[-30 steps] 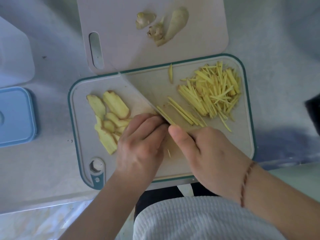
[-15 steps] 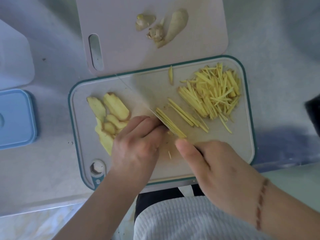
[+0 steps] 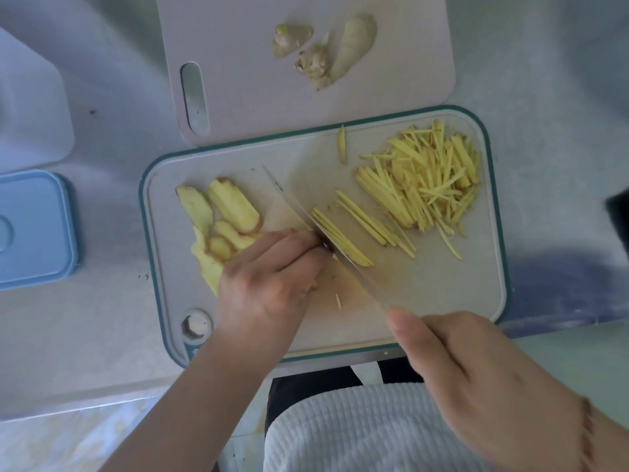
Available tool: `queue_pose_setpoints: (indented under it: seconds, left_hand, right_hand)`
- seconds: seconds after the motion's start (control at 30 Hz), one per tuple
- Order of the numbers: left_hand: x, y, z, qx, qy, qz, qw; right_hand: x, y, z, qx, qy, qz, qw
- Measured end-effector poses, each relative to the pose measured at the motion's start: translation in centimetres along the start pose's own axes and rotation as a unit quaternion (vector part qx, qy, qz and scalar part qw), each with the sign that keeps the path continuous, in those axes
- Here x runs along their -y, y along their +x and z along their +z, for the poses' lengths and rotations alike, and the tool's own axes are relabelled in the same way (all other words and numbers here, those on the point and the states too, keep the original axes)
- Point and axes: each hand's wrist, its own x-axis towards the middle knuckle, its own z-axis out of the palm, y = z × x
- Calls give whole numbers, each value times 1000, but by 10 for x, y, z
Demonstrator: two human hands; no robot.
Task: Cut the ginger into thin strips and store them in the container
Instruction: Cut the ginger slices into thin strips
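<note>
While the left hand [image 3: 272, 277] fingers curl on the ginger slices [image 3: 221, 226], the right hand [image 3: 476, 379], gripping the knife [image 3: 340, 264], should advance in thin, even steps.

bare forearms, thin reddish cord bracelet [image 3: 586, 427] on right wrist, white ribbed top [image 3: 357, 434]
</note>
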Motion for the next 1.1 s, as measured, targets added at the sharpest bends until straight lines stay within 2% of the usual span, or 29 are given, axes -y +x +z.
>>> queue_pose_setpoints:
  seconds: [0.07, 0.23, 0.43, 0.57, 0.67, 0.83, 0.93, 1.1]
  left_hand:
    - [1, -1, 1, -3, 1, 8, 1000]
    - [3, 1, 1, 2, 13, 14, 1000]
    - [3, -2, -2, 1, 6, 15, 1000]
    - [6, -1, -2, 12, 14, 21, 1000]
    - [7, 2, -4, 25, 9, 23, 999]
    - [8, 2, -3, 19, -14, 23, 999]
    - [9, -3, -3, -4, -23, 16, 1000]
    - [6, -4, -1, -14, -43, -22, 999]
  right_hand:
    - [-2, 1, 2, 13, -11, 9, 1000]
    - [20, 33, 6, 23, 9, -35, 999]
    - [0, -4, 3, 16, -5, 8, 1000]
    - [13, 24, 11, 23, -1, -21, 1000]
    - [15, 28, 8, 15, 16, -35, 999]
    - [-12, -11, 10, -35, 1, 7, 999]
    - [-10, -7, 16, -5, -10, 25, 1000]
    - [16, 30, 17, 17, 44, -32, 998]
